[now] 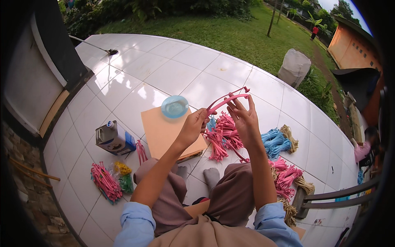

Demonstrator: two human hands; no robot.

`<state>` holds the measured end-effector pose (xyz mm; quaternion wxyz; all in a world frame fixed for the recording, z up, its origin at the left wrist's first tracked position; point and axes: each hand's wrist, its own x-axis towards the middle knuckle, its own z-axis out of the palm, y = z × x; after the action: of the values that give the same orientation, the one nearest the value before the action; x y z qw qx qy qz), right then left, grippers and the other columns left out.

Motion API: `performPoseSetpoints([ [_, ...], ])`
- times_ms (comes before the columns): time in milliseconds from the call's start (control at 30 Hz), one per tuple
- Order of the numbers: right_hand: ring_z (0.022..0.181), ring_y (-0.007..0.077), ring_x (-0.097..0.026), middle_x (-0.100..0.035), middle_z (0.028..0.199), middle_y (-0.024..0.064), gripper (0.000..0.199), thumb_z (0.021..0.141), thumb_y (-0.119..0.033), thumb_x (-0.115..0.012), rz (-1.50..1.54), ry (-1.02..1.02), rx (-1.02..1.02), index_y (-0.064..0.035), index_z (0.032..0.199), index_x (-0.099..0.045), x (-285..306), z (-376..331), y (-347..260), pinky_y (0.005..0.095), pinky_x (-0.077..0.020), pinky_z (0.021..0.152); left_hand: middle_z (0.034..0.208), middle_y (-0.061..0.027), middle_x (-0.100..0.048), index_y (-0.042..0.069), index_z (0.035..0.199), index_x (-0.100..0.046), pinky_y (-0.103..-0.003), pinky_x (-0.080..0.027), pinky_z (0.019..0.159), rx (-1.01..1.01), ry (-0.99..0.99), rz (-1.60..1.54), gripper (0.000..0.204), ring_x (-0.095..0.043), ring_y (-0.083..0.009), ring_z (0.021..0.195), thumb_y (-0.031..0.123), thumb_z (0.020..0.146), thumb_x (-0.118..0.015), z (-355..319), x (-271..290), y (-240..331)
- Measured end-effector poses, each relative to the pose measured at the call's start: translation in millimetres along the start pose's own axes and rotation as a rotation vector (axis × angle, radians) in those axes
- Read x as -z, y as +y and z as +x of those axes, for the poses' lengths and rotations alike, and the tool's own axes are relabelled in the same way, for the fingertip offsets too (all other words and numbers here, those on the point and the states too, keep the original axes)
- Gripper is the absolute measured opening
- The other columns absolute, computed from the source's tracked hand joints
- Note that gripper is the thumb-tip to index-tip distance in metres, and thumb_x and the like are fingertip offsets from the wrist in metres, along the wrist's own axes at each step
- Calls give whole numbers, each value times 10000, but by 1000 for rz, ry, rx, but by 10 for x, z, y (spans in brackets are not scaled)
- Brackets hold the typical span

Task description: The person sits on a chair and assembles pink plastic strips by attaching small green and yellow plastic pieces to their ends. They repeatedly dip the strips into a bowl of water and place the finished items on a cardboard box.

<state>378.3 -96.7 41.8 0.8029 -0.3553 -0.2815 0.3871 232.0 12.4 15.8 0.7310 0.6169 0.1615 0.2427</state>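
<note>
My left hand [196, 123] is closed round the lower end of a bent pink strap [222, 103] that looks like soft rubber or plastic. A thinner, darker strap with a knobbed end runs beside it. My right hand [243, 117] is at the far end, its fingers partly spread and the pink strap held between the fingertips. Below the hands lies a pile of pink straps [224, 133] with a little blue among them. A tan board [158, 131] sits in front of my knees, with a translucent blue bowl [175, 107] on its far edge.
A metal can [115, 138] stands left of the board, near a pink strap bundle [105, 182] and bags of yellow and green pieces. Blue bundles [275, 142], pink bundles [288, 179] and beige ones lie at right, beside a dark wooden frame [341, 197]. A white sack [294, 66] stands at the tile edge.
</note>
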Motion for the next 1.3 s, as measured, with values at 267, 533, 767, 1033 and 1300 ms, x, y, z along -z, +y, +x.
performPoseSetpoints([
  [267,1094,332,-547,-454,1240,268,758,904,-48,-485,-55,56,176,-56,1415,74,-87,40,-79,389,-467,937,826,-58,-601,-3,1007,-568,-235,-457,601,-60,40,286,241,-544,-90,669,218,917,-540,-44,-170,-76],
  [533,983,242,-572,-561,1119,133,556,924,-230,-459,281,-148,144,-21,1393,-244,-34,21,-162,384,-359,1048,888,-63,-567,-20,960,-538,-231,-521,603,-297,54,395,201,-582,-101,722,91,834,-647,-100,-372,-159],
  [767,1105,285,-527,-495,1230,189,514,951,-258,-414,126,-94,47,-23,1383,-264,-74,0,-92,388,-369,1025,890,-86,-545,-15,897,-530,-274,-544,608,-388,255,549,190,-634,-184,719,70,797,-666,-120,-537,-93],
  [1033,720,142,-619,-610,831,83,349,993,-223,-320,-330,68,-48,-32,1249,-460,-35,15,224,241,-501,591,1010,-82,-498,47,925,-517,-286,-435,745,-528,287,642,257,-512,-167,923,193,797,-686,-101,-392,-45],
  [1300,520,67,-468,-576,629,35,555,935,-123,-479,-687,-214,-19,-87,1421,-212,-42,106,37,217,-377,493,1025,-106,-539,35,984,-563,-349,-420,893,-771,235,1040,153,-529,-232,979,141,875,-546,-147,234,934],
])
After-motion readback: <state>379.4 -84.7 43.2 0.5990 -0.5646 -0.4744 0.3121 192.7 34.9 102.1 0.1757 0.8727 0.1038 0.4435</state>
